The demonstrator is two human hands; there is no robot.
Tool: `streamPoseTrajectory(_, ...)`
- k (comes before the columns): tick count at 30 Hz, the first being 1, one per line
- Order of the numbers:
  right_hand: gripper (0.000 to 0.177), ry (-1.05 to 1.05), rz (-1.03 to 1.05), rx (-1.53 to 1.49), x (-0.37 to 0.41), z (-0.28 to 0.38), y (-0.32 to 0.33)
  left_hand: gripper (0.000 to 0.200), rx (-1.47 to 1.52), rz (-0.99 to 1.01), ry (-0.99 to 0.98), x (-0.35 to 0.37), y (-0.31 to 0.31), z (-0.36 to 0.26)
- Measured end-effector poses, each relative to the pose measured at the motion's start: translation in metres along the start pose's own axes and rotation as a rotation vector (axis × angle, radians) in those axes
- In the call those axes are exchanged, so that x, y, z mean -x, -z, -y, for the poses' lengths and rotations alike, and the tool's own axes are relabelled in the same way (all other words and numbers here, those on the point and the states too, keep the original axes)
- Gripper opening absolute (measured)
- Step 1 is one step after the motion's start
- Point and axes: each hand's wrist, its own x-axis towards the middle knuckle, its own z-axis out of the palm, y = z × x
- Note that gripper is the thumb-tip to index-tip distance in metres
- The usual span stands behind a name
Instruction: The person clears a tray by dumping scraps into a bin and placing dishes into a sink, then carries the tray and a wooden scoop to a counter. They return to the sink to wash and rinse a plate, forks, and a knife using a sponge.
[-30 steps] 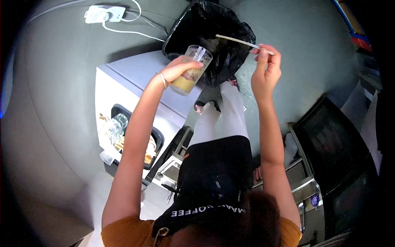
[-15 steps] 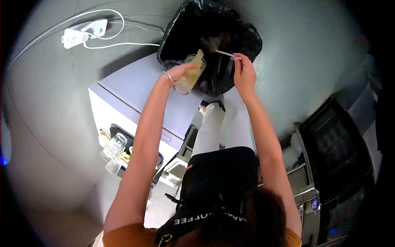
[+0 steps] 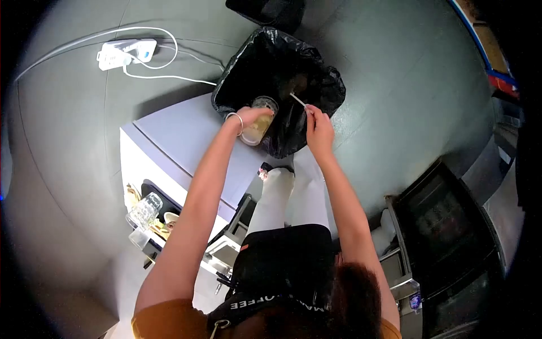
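Note:
My left hand [image 3: 249,117] is wrapped round a clear cup [image 3: 255,134] with pale yellowish contents. The cup lies tilted, its upper end over the near left rim of a bin lined with a black bag [image 3: 287,144]. Pinched between the fingers of my right hand [image 3: 320,134] is a thin white stick [image 3: 298,100], possibly a straw, which points into the bin. Little can be made out in the bin's dark inside.
A white cabinet [image 3: 186,133] stands left of the bin. On its near side are a clear glass [image 3: 145,210] and a dark tray [image 3: 158,195]. A power strip [image 3: 127,53] with white cables lies on the floor. Dark glass-fronted equipment [image 3: 446,220] stands at right.
A pale yellow-green piece at the cup's mouth is no longer visible there. Both hands remain over the bin, still holding the cup and the stick. The whole view has shifted.

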Motion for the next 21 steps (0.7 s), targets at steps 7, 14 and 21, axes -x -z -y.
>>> streamPoseTrajectory(7, 0.017, 0.060, 0.033, 0.010, -0.002, 0.001, -0.002, 0.049, 0.191, 0.112, -0.068, 0.047, 0.000, -0.022)
streamPoseTrajectory(14, 0.055, -0.070, 0.191, 0.108, 0.020, -0.010, -0.006, 0.041, 0.493, 0.304, 0.023, 0.039, 0.002, -0.003)
streamPoseTrajectory(21, 0.044, -0.276, 0.253, -0.136, 0.057, -0.001, -0.004, 0.040, 0.349, 0.121, -0.034, 0.008, -0.005, 0.011)
